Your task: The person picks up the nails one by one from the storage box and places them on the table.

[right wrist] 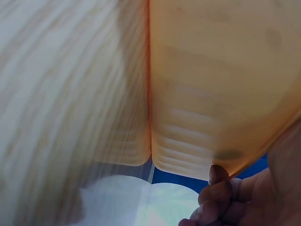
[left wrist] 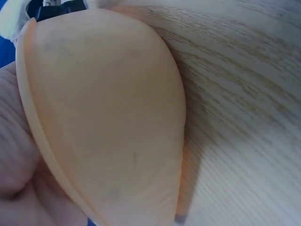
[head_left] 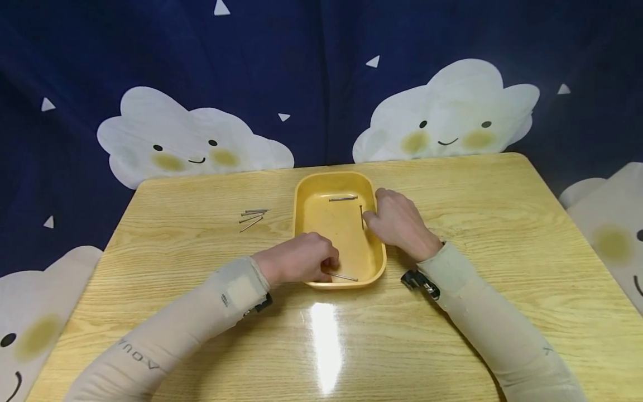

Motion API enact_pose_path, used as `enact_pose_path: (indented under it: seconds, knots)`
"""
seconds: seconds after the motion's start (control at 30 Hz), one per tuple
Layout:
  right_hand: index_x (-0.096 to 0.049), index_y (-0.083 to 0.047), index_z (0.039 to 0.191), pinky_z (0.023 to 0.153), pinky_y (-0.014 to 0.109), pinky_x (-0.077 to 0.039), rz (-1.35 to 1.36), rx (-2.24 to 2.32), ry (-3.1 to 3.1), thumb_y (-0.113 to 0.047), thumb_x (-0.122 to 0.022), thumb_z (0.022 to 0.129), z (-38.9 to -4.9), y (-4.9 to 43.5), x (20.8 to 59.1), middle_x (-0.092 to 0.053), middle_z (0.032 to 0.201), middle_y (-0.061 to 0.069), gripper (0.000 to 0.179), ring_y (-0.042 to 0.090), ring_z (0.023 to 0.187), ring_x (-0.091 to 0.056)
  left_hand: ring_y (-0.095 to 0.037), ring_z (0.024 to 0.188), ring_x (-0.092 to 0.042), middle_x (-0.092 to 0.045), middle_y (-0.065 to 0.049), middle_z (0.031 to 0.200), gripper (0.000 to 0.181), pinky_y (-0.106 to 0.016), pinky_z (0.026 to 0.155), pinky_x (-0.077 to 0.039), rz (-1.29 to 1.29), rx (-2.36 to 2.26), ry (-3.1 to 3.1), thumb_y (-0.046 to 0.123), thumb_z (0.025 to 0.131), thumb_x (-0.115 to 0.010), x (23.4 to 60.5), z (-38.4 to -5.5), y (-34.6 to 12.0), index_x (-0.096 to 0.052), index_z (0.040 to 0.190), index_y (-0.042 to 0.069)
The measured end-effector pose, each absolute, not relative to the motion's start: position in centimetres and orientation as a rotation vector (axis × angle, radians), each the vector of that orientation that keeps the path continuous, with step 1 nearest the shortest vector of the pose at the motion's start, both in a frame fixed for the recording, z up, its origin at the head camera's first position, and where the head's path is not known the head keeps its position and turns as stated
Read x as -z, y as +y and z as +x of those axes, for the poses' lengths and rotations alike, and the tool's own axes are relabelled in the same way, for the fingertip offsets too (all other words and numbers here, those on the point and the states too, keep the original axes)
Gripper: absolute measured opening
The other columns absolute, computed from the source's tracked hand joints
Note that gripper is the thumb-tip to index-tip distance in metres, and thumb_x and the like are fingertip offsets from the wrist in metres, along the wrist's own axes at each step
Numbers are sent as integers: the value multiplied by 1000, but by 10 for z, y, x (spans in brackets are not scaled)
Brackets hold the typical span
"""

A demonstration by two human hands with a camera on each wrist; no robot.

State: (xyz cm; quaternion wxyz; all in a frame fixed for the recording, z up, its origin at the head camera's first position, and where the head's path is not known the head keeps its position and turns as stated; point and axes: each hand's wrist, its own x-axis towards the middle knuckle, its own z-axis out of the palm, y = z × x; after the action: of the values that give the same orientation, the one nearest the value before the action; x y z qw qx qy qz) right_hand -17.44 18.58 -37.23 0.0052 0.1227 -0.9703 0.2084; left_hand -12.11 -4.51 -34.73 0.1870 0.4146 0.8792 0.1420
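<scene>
Left hand [head_left: 301,258] is in yellow tray [head_left: 324,220], fingers curled at near nail [head_left: 345,277] (can't tell if pinching). Right hand [head_left: 399,219] grips tray's right side. Far nails [head_left: 343,199] lie inside; loose nails [head_left: 252,224] on table [head_left: 502,234], left.

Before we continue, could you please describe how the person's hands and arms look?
The left hand and right hand are bare. The left sleeve is pale beige, with dark lettering and a light squarish patch near the cuff; the right sleeve is similarly pale. Each wrist carries a black device.
</scene>
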Motion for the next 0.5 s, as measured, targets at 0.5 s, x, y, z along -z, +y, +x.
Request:
enact_pose_path:
  seconds: [0.5]
  knots:
    - [-57,-1,94,63,38,-43,375,-669,-3033,-28,-55,95,-174,187,373,-57,83,13,27,30,74,-55,-7,70,-52,-63,7,74,12,-21,68,-47,1181,-334,2459,16,88,-81,349,-122,-43,-71,81,15]
